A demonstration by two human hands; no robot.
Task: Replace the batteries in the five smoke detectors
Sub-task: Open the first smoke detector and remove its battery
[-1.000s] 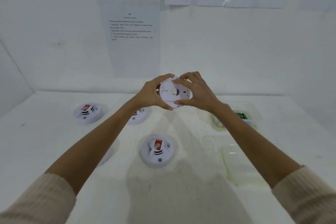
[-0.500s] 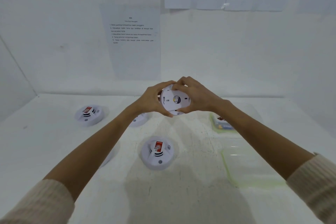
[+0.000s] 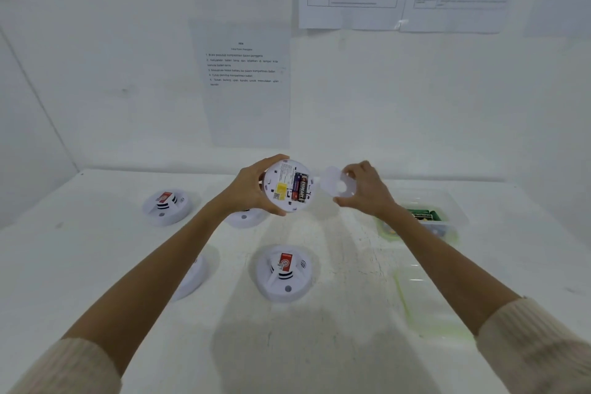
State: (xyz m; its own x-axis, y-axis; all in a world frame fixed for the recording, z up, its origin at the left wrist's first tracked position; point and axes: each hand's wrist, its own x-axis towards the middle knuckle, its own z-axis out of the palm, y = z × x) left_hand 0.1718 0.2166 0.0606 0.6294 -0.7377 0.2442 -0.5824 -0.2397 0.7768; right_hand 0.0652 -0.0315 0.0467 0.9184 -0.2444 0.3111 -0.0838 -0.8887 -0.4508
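At frame centre, the left hand [image 3: 252, 190] has its fingers clamped around the smoke detector [image 3: 287, 186], batteries [image 3: 300, 189] exposed. The right hand [image 3: 363, 190] pinches the removed cover [image 3: 335, 181] just beside it. Best park the cover on the surface [image 3: 335, 345], then pry the batteries out.

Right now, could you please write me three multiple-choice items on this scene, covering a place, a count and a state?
1. Where is the removed back cover?
A. in the right hand
B. on the table
C. in the tub

2. How many smoke detectors lie on the table?
A. two
B. four
C. six

3. The held detector has its battery bay:
A. covered
B. open, batteries inside
C. open, empty

Answers: 1 A, the right hand pinches it; 2 B, four rest below the hands; 3 B, batteries show.
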